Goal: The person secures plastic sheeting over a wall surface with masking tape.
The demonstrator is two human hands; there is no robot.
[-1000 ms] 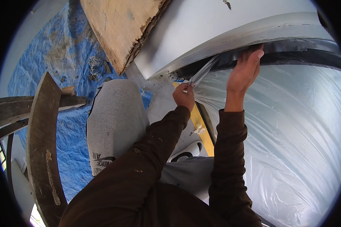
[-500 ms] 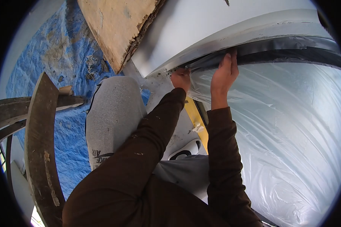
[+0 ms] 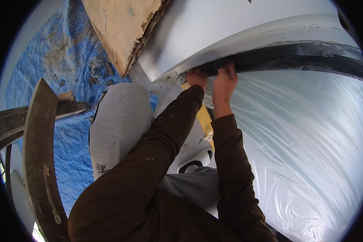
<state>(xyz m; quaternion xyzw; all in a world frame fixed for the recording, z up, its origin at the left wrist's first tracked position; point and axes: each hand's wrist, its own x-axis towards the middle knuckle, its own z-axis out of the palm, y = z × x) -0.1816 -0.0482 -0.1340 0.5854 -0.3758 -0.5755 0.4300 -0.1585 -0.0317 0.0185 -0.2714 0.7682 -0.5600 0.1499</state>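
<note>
Apparently pressing strip (image 3: 286, 61) along film (image 3: 294, 133) with left hand (image 3: 197, 78) and right hand (image 3: 224, 85); cannot tell if clamped; likely needs even pressure next.

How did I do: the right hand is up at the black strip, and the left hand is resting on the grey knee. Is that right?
Not quite: the left hand isn't on the grey knee. The head view shows it up near the left end of the black strip. The right hand is up at the strip, as you said.

Fingers (image 3: 231, 71) against black strip (image 3: 286, 61)
</note>
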